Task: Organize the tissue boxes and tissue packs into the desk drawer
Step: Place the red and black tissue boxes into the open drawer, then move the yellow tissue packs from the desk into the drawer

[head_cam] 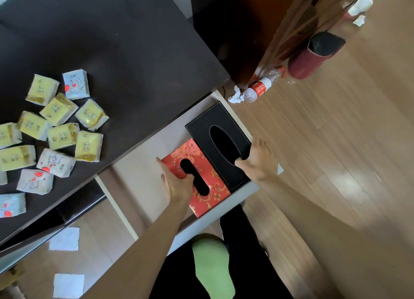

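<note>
Head view, only cam. Desk drawer (143, 164) was pulled out below the dark desk top (134, 52); both tissue boxes were already in it, side by side and touching, packed toward the drawer's right end. I judged that was to leave the bare floor on the left for the packs. L hand (177, 182) was on the red box (201, 182): index finger straight along the box's left edge, thumb hooked into the dispensing slot, i.e. a pinch on the top panel, prob. to slide or square it. Other L fingers: couldn't tell. R hand (257, 158) was on the black box (218, 141) at its near-right corner, fingertips curled into the oval opening, rest of hand over the box's outer edge by the drawer wall, gripping it. I read that as holding it flush while the red one was snugged up against it. Tissue packs (60, 130), yellow and white, lay scattered loose on the desk top at left, well apart from the drawer, none inside yet. So boxes approx. done, packs not started. Bottle (261, 87) and dark red bin (313, 56) were on the floor beyond the drawer.
</note>
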